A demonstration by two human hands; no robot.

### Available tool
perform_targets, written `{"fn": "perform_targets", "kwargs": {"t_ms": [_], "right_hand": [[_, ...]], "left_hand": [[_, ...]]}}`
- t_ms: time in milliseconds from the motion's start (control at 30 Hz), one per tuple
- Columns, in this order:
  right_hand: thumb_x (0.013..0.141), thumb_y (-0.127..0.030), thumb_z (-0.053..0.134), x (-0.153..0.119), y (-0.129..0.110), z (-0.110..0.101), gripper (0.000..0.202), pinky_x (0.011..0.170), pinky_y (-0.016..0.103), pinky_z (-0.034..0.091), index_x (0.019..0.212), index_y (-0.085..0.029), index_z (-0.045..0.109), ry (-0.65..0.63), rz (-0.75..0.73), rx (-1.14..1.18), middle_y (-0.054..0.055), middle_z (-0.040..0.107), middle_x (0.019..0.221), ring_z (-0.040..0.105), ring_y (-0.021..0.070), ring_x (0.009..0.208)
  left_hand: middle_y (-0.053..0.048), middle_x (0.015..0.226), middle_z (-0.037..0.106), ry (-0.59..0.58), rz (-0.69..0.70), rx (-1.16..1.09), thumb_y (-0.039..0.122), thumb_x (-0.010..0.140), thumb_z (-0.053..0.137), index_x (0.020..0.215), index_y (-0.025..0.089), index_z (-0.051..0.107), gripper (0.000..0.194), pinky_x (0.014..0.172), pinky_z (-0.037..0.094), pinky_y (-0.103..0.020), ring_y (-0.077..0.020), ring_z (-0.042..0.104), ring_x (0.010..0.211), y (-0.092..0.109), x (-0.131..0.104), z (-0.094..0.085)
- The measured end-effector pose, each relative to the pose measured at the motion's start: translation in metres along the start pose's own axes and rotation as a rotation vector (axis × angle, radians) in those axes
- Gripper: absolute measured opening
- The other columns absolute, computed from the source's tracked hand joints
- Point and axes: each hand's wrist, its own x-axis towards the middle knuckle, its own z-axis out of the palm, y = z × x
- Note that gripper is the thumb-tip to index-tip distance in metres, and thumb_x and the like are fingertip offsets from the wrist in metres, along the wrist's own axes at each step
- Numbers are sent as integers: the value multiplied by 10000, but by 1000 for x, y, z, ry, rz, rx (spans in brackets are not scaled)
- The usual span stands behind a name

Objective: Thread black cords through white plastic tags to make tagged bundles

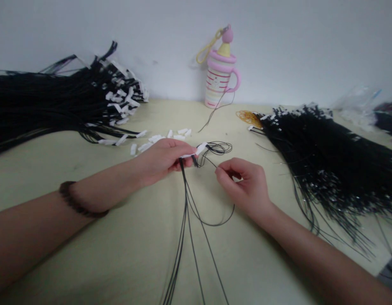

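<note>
Near the middle of the table, my left hand (170,156) pinches a white connector (201,148), with another white piece partly hidden under the thumb. Several thin black wires (185,190) hang from this hand toward the table's near edge. My right hand (243,182) is closed, thumb and forefinger pinching one thin black wire (211,162) just right of the connector. A loose coil of black wire (221,147) lies behind the two hands. Loose white connectors (156,139) are scattered just beyond my left hand.
A large bundle of black wires with white ends (56,97) lies at the left. Another thick black wire bundle (329,152) covers the right side, with yellow-orange loops (248,117) at its end. A pink and white cup (218,80) stands against the wall. Clear plastic bags (357,108) sit far right.
</note>
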Motion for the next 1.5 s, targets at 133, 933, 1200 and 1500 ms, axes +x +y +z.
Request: {"fn": "perform_targets", "kwargs": {"t_ms": [133,933,1200,1500], "right_hand": [[734,-152,538,-1,1,0,132,489,189,355,617,-138,596,6,10,4,-18,542,544,459,68,498],[754,-156,523,-5,3,6,118,493,185,332,675,-143,609,-91,-36,-20,-17,540,570,455,69,515],[756,-125,498,-7,1,4,134,525,197,317,637,-152,554,-94,-175,-75,-23,473,585,427,72,546],[813,-175,470,-8,2,3,183,531,217,307,679,-152,593,-92,-196,-166,-13,477,595,423,78,555]], "left_hand": [[10,523,503,11,11,-4,267,736,588,565,142,602,213,442,263,-200,-70,407,483,-1,0,-1],[21,514,549,41,117,384,312,759,532,564,165,583,250,438,270,-211,-77,402,454,1,-14,19],[31,507,533,-3,124,446,337,779,518,593,177,585,253,430,267,-209,-78,402,455,-1,-18,23],[30,512,531,10,74,342,334,774,533,588,170,580,253,442,282,-206,-74,410,474,0,-17,23]]}}
